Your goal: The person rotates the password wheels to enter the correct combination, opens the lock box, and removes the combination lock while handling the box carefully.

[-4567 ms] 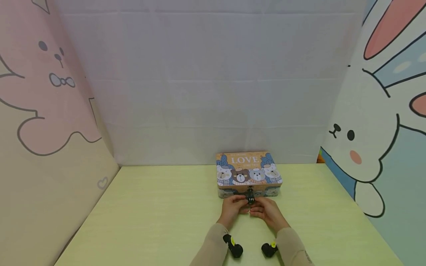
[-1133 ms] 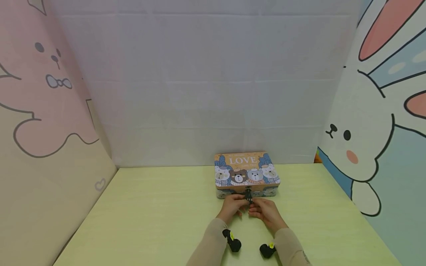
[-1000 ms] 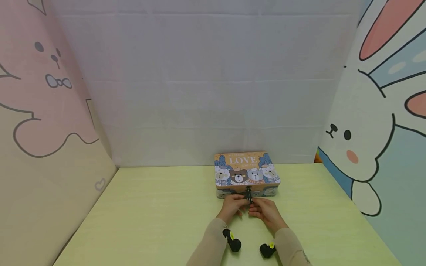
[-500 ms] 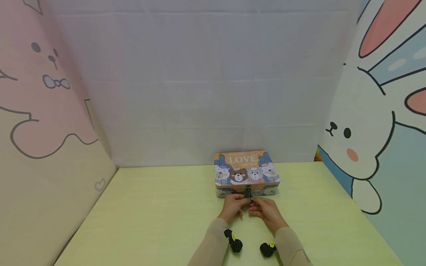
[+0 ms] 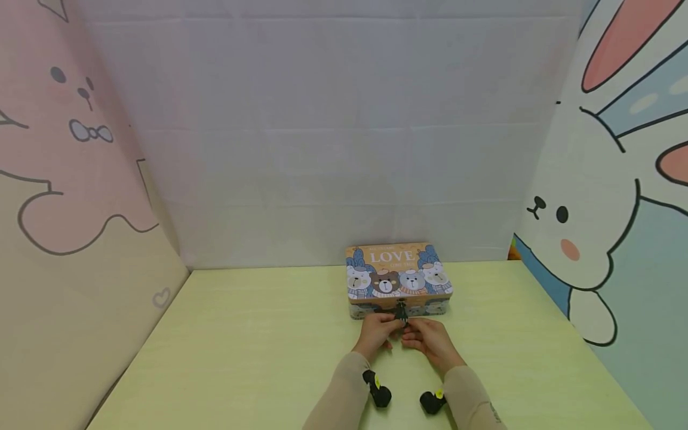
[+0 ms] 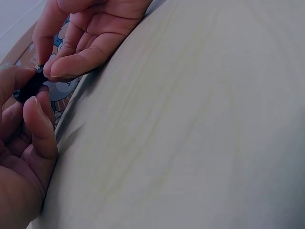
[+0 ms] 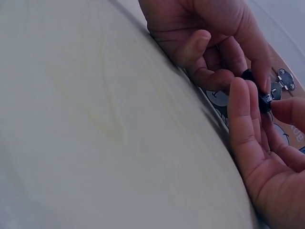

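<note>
At the front of the box (image 5: 399,286), a small black lock (image 5: 401,312) is sitting by the metal clasp (image 7: 286,79). The left hand (image 5: 372,335) is pinching it from the left, and the right hand (image 5: 432,343) is pinching it from the right. Both are touching it, so neither is nearer. Ahead of the palms, the lock is resting between the fingertips, and its long side seems to be pointing from the box toward the gap between the hands. The lid (image 5: 416,258) is lying closed, and its big white letters are spelling LOVE. A smaller line is running below, too blurry from the head, but the right wrist view is showing what looks like UE. White marks are showing on the lock, too tiny for reading.
</note>
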Available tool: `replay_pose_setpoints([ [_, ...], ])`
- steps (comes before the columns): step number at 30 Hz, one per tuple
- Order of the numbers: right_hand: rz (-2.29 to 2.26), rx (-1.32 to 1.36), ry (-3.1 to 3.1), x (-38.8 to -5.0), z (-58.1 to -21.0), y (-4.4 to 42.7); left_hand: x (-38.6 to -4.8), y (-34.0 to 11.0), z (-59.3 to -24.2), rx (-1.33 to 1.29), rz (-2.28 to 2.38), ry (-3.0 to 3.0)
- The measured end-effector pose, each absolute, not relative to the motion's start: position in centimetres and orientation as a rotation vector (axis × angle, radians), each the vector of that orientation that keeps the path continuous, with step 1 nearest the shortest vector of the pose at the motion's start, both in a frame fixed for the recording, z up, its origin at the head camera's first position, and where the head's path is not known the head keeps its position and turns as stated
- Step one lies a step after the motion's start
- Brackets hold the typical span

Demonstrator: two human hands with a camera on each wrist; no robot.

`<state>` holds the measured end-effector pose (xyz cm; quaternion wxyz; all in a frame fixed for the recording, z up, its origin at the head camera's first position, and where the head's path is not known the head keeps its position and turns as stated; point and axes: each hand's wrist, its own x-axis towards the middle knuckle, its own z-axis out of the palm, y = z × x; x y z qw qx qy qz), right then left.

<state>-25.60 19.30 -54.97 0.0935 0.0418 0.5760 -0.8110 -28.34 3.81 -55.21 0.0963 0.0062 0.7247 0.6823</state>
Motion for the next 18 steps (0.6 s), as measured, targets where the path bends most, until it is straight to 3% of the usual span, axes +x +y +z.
replay_pose_setpoints([
  [18, -2.350, 0.280, 1.742, -26.05, -55.00, 19.22, -28.42, 3.81, -55.30, 0.027, 2.006, 2.147],
])
